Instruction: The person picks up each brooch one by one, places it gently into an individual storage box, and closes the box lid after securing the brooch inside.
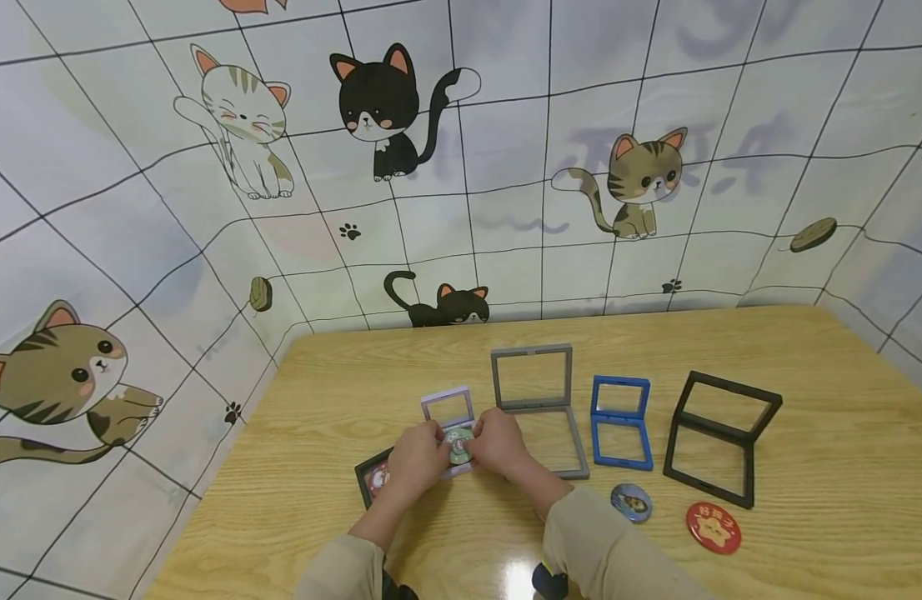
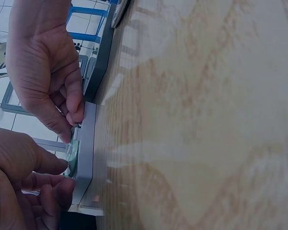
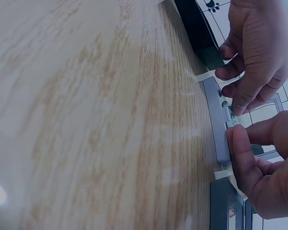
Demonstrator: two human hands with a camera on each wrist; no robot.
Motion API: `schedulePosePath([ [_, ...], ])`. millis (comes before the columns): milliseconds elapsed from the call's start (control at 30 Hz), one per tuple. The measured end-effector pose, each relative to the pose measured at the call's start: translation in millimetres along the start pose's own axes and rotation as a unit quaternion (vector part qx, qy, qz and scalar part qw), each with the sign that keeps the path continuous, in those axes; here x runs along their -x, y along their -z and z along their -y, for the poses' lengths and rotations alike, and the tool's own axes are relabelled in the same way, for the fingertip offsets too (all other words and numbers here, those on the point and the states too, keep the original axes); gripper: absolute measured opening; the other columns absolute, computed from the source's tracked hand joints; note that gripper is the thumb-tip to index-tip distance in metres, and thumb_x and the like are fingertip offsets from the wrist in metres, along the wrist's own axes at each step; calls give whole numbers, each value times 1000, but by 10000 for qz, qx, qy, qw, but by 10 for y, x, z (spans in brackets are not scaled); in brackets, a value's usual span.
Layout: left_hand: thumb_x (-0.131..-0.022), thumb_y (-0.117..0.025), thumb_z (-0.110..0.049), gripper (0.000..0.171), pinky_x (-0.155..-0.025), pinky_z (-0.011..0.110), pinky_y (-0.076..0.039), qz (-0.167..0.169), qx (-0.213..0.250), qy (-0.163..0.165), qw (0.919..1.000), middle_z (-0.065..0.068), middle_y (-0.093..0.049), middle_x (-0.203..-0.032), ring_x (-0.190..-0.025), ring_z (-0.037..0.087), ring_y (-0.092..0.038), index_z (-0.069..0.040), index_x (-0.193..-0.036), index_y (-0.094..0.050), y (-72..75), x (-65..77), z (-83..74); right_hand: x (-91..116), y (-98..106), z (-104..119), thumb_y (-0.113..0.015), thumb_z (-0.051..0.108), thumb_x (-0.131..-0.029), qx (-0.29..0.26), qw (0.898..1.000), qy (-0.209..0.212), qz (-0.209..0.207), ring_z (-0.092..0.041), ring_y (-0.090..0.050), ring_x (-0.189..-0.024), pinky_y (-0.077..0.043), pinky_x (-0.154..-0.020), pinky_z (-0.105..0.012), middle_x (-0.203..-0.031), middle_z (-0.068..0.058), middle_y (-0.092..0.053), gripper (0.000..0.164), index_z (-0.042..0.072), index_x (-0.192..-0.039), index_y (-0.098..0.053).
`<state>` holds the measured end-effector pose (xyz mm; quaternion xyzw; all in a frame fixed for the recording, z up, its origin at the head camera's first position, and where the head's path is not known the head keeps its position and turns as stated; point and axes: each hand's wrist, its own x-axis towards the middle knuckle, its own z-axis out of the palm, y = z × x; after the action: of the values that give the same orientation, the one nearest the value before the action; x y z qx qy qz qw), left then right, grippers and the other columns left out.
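Left hand (image 1: 418, 457) and right hand (image 1: 500, 440) pinch opposite edges of a green round badge (image 1: 458, 446), between them at the open lilac display frame (image 1: 446, 392). Gray frame (image 1: 539, 406) open beside right hand; black frame (image 1: 361, 486) left of left hand, partly hidden.

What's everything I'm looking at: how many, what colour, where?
table: 1, brown, across bottom
backdrop: 1, white, behind table
cartoon cats: 5, brown, black, white, on backdrop
lavender frame: 1, lavender, centre-left
green badge: 1, green, at lavender frame
grey frame: 1, grey, right of lavender
blue frame: 1, blue, right of grey
black frames: 2, black, leftmost, rightmost
framed badge: 1, red, in left black frame
picture badge: 1, blue, before blue frame
star badge: 1, red, before right black frame
hands: 2, bare, at green badge
sleeves: 2, beige, bottom
wrist gear: 2, black, beside sleeves
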<state>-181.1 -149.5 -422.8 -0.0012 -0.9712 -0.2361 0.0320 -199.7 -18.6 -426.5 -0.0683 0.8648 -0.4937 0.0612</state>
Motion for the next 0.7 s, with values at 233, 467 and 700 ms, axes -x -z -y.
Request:
schedulePosePath([
  [233,-79,-64,-13,8,-41,25,-32,-66,-142,-31,9999,2,-53,-64,-51,13,-43,-5,-78,-62,-22,2,10,-27,-28,-46,-66,-2,-73,135,9999,6,-35,-17,-60,-44,-46,-42,-21,-54,-7,-56,15,-2,-71,-52],
  [467,-80,-64,-13,8,-41,26,-33,-105,-160,25,9998,3,-57,-66,-52,14,-45,-5,-78,-63,-21,-2,-4,-27,-30,-45,-66,-1,-73,254,9997,26,-40,-14,-59,-42,-45,-43,-21,-52,-5,-55,14,-2,-72,-52],
  [700,-79,-65,-14,8,-43,28,-35,-131,-216,87,9996,3,-58,-67,-54,14,-46,-6,-75,-63,-28,-3,-11,-26,-28,-37,-68,0,-73,264,9996,37,-68,-12,-58,-42,-45,-42,-20,-55,-6,-55,16,-1,-70,-52],
])
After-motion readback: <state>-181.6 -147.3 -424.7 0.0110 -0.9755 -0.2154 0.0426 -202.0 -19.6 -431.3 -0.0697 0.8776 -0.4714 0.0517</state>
